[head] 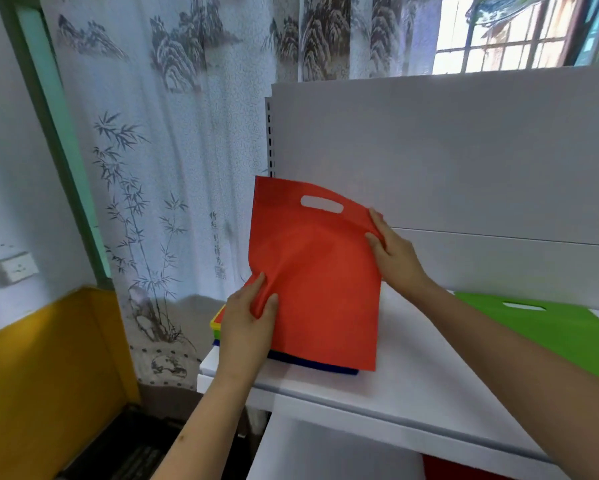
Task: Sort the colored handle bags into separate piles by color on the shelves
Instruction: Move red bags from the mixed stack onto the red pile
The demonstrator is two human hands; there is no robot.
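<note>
Left hand [247, 320] pinching lower edge of red bag [317, 271]; held upright over mixed stack [311, 364] on white shelf [412, 375]. Right hand [393, 252] gripping upper corner near handle slot. Judged light, limp, best taken by edges. Green bag [550, 327] flat, far right.

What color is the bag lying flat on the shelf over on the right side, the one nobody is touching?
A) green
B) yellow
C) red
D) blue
A: the green bag lies flat on the white shelf to the right, untouched, while both hands hold up the red bag.
</note>
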